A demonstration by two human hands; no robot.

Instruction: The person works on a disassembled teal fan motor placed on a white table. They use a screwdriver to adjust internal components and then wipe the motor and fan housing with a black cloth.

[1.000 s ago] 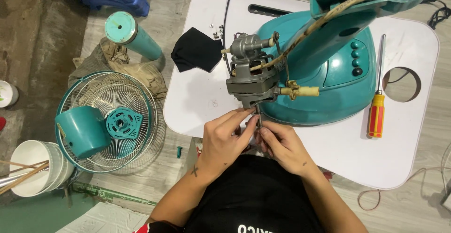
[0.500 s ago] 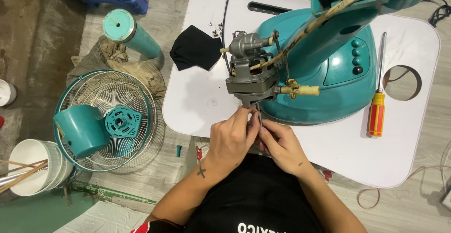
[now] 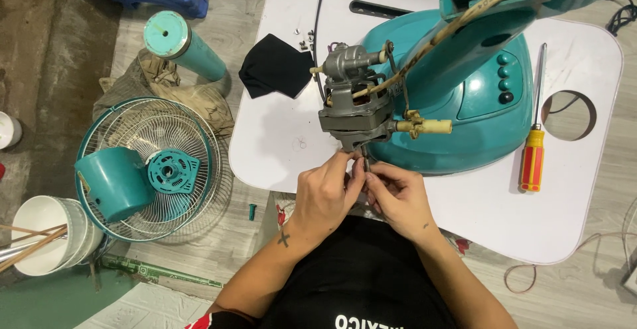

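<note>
Both hands, left hand [image 3: 325,193] and right hand [image 3: 397,195], pinch the motor [image 3: 352,113] shaft's tip below it; a steady, square grip suits this.

Bare table [image 3: 279,146] left of the motor [image 3: 355,106] lies open — fan base [image 3: 478,103] blocks rightward.

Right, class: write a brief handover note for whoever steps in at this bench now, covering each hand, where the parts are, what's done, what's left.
Left hand and right hand: both pinch at the thin metal shaft under the grey bare fan motor.
Motor sits on the teal plastic fan body, lying on the white table.
Done: wire grille and teal motor cover are off, on the floor.
Left: red-and-yellow screwdriver lies unused; small screws loose.
</note>
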